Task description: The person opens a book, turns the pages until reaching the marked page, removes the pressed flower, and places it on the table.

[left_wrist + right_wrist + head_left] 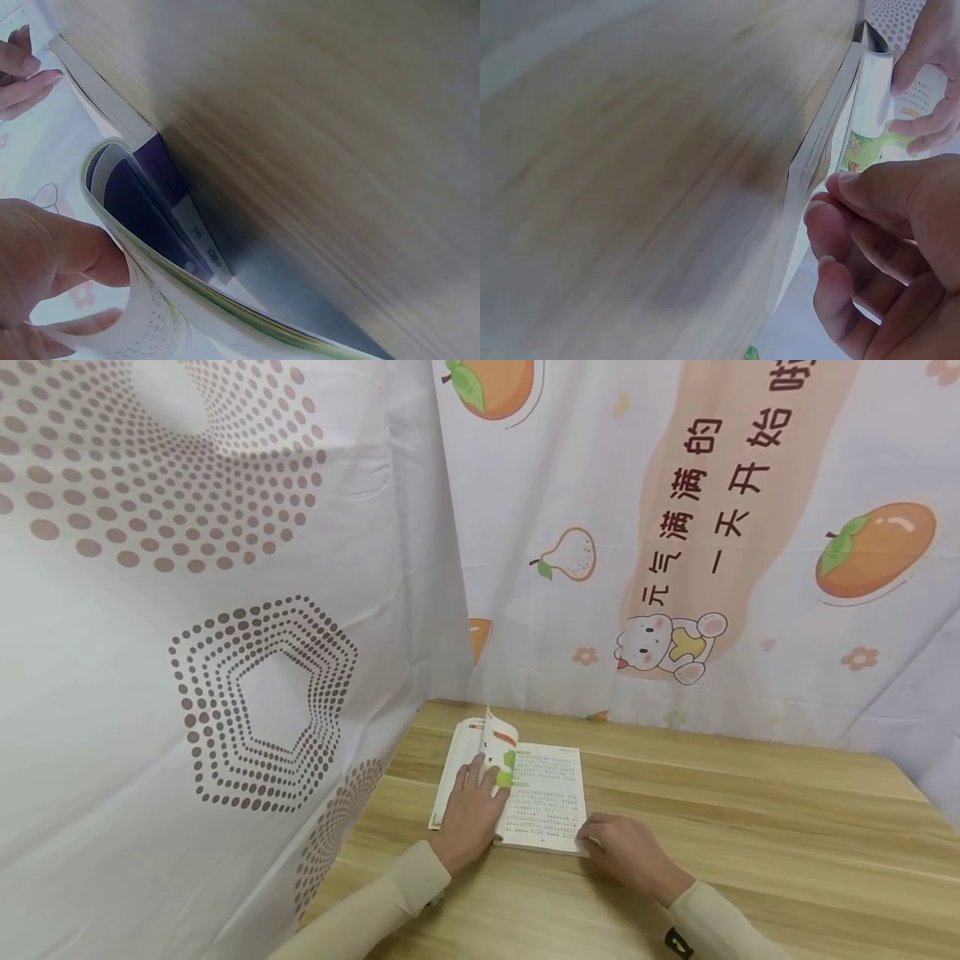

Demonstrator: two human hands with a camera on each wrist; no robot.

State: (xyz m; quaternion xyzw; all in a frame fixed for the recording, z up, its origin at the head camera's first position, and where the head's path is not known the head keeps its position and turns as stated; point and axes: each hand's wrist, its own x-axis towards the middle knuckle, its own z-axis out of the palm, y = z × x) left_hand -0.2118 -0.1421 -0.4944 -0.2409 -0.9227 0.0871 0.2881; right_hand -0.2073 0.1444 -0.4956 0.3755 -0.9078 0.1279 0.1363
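An open book [546,797] with printed text lies on the wooden table, its left-hand pages bowed up and one leaf [498,739] standing curled near the spine. My left hand [471,810] rests on those left pages with its fingers spread. In the left wrist view its thumb [94,251] touches the bent pages, and the dark blue and white cover [169,176] shows beneath them. At the lower right corner of the book, my right hand [626,852] pinches the page edge between thumb and index finger, the other fingers curled loosely. Thick page edges [826,120] show beside it.
The wooden table [750,827] extends to the right of the book. A white curtain with dotted patterns [270,702] hangs along the left side. Behind the table hangs a cloth printed with fruit and writing [555,635].
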